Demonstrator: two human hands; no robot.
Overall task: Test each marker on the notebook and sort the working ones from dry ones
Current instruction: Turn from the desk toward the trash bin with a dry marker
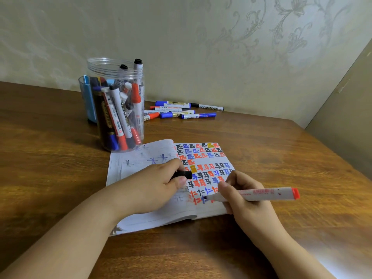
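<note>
An open notebook point(149, 210) lies on the wooden table, its right page covered with red, blue and black marks. My right hand point(247, 196) grips a white marker with a red end point(267, 194), and its dark tip touches the lower part of the page. My left hand point(159, 188) rests on the notebook and holds a black cap point(184, 174) between thumb and fingers. A clear plastic jar point(118, 105) full of markers stands behind the notebook. Several loose markers point(181, 111) lie in a pile by the wall.
A blue translucent holder point(87, 99) stands behind the jar on the left. The patterned wall runs along the table's far edge, and a beige panel point(346, 125) closes off the right side. Bare wood point(281, 150) lies to the right of the notebook.
</note>
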